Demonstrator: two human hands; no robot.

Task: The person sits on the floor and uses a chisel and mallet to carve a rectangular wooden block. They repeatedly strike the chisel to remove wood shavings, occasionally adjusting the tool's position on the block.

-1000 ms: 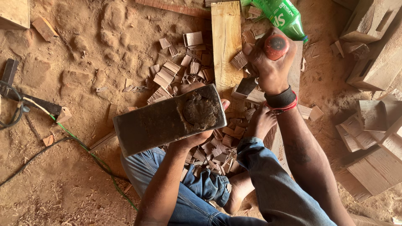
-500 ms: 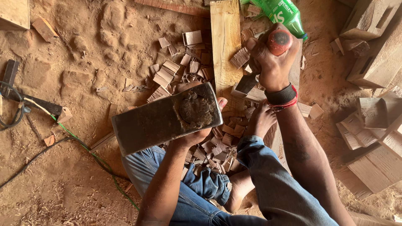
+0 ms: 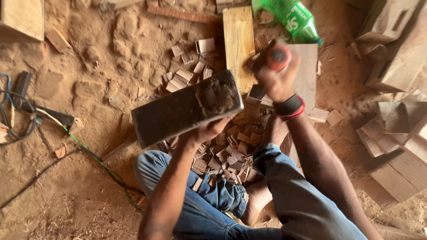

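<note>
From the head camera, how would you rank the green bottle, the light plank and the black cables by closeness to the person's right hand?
1. Light plank: just left of the right hand, flat on the dirt floor.
2. Green bottle: above the hand, at the top edge; not much farther than the plank.
3. Black cables: far across the picture, at the left edge.

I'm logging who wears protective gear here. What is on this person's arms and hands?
Both forearms are bare, with no sleeves and no gloves. The right wrist carries a black band with a red one beside it. The left hand and its wrist show nothing worn.
</note>
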